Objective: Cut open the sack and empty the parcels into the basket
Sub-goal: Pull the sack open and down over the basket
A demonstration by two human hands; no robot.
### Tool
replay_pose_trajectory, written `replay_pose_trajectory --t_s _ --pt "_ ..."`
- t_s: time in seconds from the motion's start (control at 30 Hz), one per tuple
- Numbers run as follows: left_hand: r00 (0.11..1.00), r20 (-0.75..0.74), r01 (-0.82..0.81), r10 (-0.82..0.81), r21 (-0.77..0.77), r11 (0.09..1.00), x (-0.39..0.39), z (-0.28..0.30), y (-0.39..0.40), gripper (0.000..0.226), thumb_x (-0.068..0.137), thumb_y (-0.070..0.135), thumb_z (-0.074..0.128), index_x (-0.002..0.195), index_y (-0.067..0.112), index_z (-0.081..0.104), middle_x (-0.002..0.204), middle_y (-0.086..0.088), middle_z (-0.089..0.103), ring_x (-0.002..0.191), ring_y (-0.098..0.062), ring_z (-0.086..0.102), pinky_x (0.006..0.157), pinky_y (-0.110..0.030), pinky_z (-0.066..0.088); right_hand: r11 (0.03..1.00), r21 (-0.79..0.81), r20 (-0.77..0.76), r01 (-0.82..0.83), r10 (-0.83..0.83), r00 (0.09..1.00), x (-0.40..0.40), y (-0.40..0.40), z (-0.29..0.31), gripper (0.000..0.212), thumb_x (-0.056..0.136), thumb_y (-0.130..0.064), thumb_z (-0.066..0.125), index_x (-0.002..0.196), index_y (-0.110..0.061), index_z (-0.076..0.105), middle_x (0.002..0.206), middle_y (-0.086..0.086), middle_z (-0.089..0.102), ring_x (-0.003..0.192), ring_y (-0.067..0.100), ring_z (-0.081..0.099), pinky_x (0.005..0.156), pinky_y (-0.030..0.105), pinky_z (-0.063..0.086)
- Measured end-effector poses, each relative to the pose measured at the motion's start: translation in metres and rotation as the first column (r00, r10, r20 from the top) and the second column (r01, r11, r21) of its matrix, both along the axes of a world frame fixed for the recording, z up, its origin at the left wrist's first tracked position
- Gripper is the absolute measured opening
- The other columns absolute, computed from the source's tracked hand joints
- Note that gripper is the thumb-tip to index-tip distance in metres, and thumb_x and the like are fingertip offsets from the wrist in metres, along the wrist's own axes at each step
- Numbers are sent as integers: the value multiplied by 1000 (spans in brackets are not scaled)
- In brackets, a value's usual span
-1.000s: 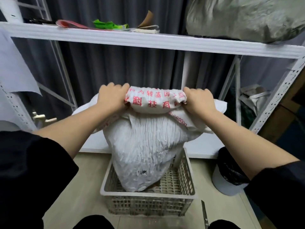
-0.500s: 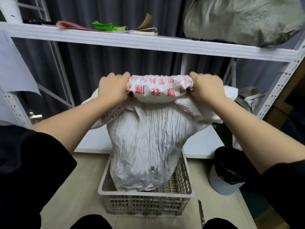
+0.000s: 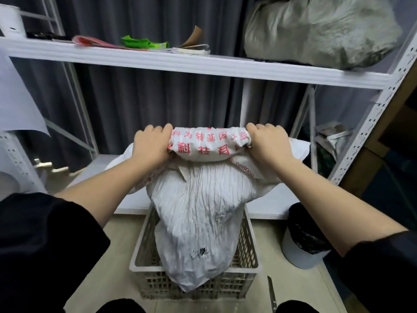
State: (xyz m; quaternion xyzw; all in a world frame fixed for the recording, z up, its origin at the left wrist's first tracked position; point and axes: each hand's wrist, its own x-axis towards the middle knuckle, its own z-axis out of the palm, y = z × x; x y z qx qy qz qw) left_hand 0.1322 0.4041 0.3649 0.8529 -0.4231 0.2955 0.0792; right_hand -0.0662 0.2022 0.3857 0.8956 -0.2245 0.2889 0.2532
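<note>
A white woven sack (image 3: 209,143) with red printed characters is rolled up at chest height. My left hand (image 3: 152,144) grips its left end and my right hand (image 3: 269,145) grips its right end. Out of the sack hangs a big crinkled grey-white parcel (image 3: 200,222), its lower end drooping over the front rim of the beige plastic lattice basket (image 3: 249,242) on the floor. The parcel has a small torn dark spot low on its front. The sack's mouth is hidden behind the roll.
A white metal shelf rack (image 3: 203,65) spans the view above the hands, with a grey bulging sack (image 3: 316,30) and papers on it. A bin with a black liner (image 3: 302,240) stands right of the basket. A knife (image 3: 272,292) lies on the floor at the basket's front right.
Both hands have lifted the rolled sack higher. The parcel has slid further out, and its lower end now hangs over the basket's front rim.
</note>
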Motion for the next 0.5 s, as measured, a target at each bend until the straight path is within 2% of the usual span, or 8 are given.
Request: replay_pose_trajectory --t_s 0.13,0.23,0.27,0.33,0.43,0.5 --pt "998 55 8 -3 -84 996 4 29 -2 26 82 27 54 101 11 47 96 -11 62 90 -35 54 61 -37 30 996 -83 112 -27 36 993 0 -3 28 23 74 -28 61 81 -8 51 69 14 62 62 35 56 55 36 27" --pt "996 88 7 6 -148 989 6 54 -2 28 81 25 56 103 10 47 98 -14 61 92 -37 53 62 -38 30 988 -110 213 -112 134 968 -2 0 54 53 70 -55 39 85 -6 52 74 15 61 67 36 56 58 36 22" --pt "995 102 4 13 -169 986 7 61 -2 29 81 24 56 103 9 47 99 -15 61 92 -38 53 62 -39 30 985 -118 240 -123 149 959 -2 2 62 59 68 -59 35 86 -6 53 75 16 61 68 36 56 58 36 21" --pt "991 135 2 27 -209 978 6 76 -1 28 81 20 57 105 8 47 100 -16 60 93 -39 52 62 -40 30 981 -169 278 -92 136 951 -2 2 74 50 73 -51 39 86 -5 54 75 17 62 68 36 56 59 36 22" --pt "982 188 20 33 -273 962 6 94 3 29 82 16 54 108 6 49 103 -19 60 95 -40 52 63 -41 28 969 -246 343 31 57 938 0 -1 90 15 74 -19 55 83 -8 53 71 15 62 64 35 56 58 34 23" --pt "978 206 24 42 -309 951 7 98 5 31 82 15 52 111 5 49 105 -20 59 97 -41 52 63 -41 25 957 -280 376 76 36 926 1 2 95 12 71 -16 57 80 -10 53 69 11 61 62 33 56 55 33 26"
